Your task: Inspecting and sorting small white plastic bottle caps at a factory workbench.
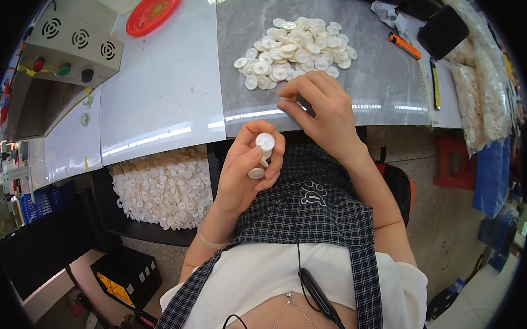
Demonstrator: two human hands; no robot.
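Note:
My left hand (236,172) is curled around a few small white plastic pieces with round heads. One white disc (265,142) faces up at its fingertips, and another round end (256,173) shows lower down by the palm. Over the table's near edge, my right hand (329,113) has thumb and forefinger drawn together. A thin pale edge shows between those fingertips; what it belongs to is too small to make out. Just beyond the right hand lies a heap of white round plastic pieces (297,50) on the grey marbled tabletop (382,82).
Below the table at left, a black bin (105,213) holds many similar white pieces. A metal machine with buttons (68,52) and a red plate (139,21) stand at back left. An orange marker-like tool (404,46), a yellow-black cutter (435,86) and bagged pieces (469,102) lie right.

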